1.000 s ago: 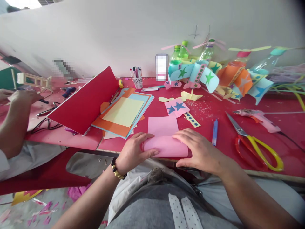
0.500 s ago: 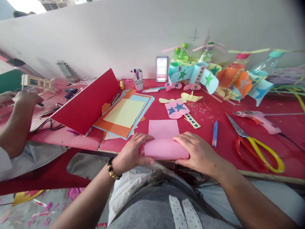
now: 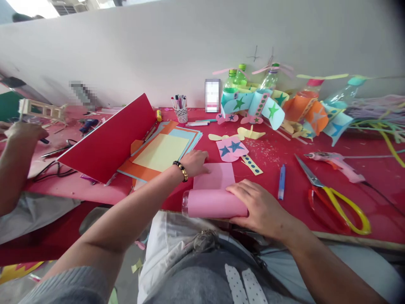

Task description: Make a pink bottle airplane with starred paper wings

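A clear plastic bottle (image 3: 185, 204) lies on its side at the table's near edge, partly wrapped in pink paper (image 3: 214, 175). The paper's free end stretches flat away from me. My right hand (image 3: 255, 200) grips the wrapped bottle at its right end, thumb below and fingers over the top. Past the bottle, my left hand (image 3: 196, 161) is open, fingers stretched forward by the far left corner of the pink paper; whether it touches the sheet I cannot tell. Beyond the paper lies a pink cutout with blue stars (image 3: 233, 148), beside a dotted yellow strip (image 3: 252, 165).
To the right are a blue pen (image 3: 281, 182), scissors (image 3: 332, 198) and a pink glue gun (image 3: 336, 165). Coloured sheets (image 3: 161, 152) and a standing red board (image 3: 110, 141) are on the left. Decorated bottles (image 3: 268, 99) line the back; another person's arm (image 3: 17, 164) is far left.
My left hand has let go of the bottle's left end and moved forward to the flat paper's far corner. My right hand stays on the wrapped bottle.
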Demonstrator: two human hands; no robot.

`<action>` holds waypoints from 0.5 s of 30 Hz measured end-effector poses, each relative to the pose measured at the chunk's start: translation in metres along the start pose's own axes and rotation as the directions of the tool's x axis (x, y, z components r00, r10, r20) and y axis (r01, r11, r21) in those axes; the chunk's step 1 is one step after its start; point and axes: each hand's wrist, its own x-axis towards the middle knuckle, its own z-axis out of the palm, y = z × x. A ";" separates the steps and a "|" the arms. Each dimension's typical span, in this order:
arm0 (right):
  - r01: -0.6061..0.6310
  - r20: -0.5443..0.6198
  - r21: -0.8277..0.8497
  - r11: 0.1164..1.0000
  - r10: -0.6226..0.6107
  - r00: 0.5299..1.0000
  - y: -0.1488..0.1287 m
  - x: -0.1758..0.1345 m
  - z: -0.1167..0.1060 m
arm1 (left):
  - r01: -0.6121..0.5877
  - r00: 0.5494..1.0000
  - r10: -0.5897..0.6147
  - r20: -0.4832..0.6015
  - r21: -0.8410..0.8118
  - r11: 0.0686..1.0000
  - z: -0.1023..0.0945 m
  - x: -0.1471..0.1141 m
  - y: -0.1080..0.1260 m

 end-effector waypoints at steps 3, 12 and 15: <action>-0.007 0.020 0.023 1.000 0.007 1.000 0.000 0.000 -0.001 | 0.009 0.994 -0.011 0.110 0.016 1.000 -0.007 0.006 -0.002; -0.095 0.122 0.112 0.989 0.081 0.989 0.002 0.009 -0.009 | -0.053 0.992 0.049 0.119 0.026 0.998 -0.025 -0.001 -0.001; -0.122 0.156 0.148 0.981 0.099 0.983 0.003 0.012 -0.010 | -0.060 0.995 0.058 0.087 0.018 0.998 -0.027 -0.004 0.003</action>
